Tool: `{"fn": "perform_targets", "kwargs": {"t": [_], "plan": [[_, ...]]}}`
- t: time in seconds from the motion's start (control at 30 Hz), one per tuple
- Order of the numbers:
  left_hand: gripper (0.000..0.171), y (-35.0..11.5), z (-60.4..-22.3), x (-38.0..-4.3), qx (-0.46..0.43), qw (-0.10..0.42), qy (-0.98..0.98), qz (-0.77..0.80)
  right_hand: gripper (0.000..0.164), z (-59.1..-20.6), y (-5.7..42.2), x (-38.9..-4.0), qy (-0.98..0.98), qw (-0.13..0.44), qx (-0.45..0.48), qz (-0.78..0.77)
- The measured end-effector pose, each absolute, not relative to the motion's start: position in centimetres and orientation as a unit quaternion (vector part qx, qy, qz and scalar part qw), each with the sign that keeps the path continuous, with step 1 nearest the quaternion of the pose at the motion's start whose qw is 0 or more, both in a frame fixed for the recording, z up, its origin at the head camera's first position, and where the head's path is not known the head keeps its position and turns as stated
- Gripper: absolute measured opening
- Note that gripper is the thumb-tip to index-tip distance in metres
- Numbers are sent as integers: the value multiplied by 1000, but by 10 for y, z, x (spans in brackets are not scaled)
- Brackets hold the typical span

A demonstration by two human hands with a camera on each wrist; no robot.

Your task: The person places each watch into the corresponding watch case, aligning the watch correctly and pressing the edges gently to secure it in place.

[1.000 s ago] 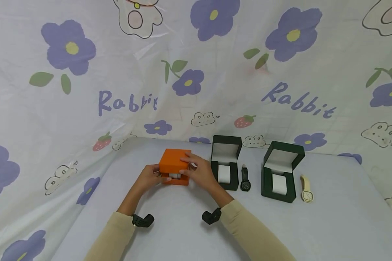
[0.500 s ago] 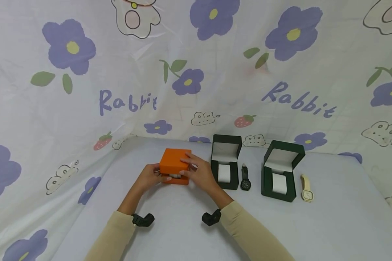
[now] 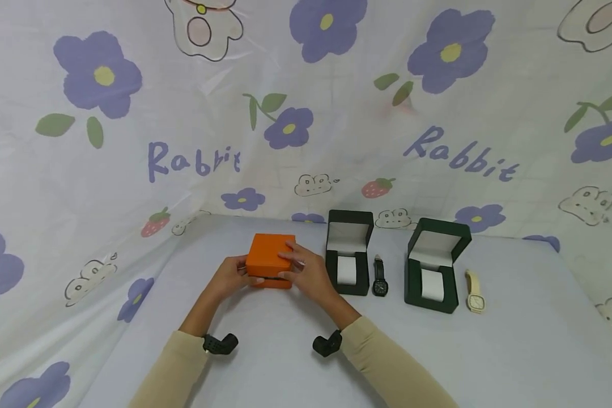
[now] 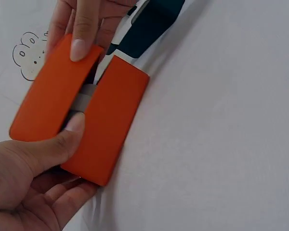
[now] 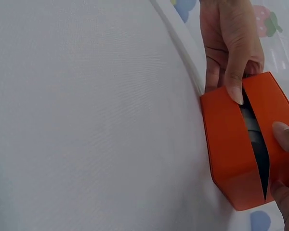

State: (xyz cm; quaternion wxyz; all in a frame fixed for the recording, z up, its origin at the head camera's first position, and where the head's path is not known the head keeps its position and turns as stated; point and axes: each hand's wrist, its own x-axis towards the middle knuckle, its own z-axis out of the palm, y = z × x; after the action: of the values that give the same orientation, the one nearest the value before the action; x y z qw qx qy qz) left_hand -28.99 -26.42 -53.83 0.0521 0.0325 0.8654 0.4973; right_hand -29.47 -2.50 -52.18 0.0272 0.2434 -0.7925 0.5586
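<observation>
- One orange box (image 3: 270, 255) sits on the white-covered table (image 3: 280, 351), between the two hands; a narrow gap runs under its lid, with one greyish item (image 4: 82, 101) partly showing inside.
- The left hand (image 3: 229, 279) grips the box's left side, thumb at the gap.
- The right hand (image 3: 311, 275) holds the lid between thumb and fingers.
- Two dark boxes with raised lids, the nearer one (image 3: 362, 275) and the farther one (image 3: 450, 289), stand to the right, one white cushion each.
- Two watches: one black (image 3: 379, 277), between those boxes; one cream-gold (image 3: 474, 292), beyond the farther.
</observation>
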Motion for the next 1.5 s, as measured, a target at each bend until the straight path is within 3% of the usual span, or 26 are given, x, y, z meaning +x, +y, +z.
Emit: {"fn": "perform_targets", "kwargs": {"t": [0.5, 0.87, 1.5], "plan": [[82, -267, -529, -285, 85, 73, 869, 482, 46, -524, -20, -289, -814, 39, 272, 512], [108, -274, -515, -275, 97, 100, 864, 484, 49, -508, -2, -291, -832, -11, 299, 466], [102, -261, -463, -260, 99, 59, 886, 449, 36, -457, 58, -279, -841, -46, 291, 454]]}}
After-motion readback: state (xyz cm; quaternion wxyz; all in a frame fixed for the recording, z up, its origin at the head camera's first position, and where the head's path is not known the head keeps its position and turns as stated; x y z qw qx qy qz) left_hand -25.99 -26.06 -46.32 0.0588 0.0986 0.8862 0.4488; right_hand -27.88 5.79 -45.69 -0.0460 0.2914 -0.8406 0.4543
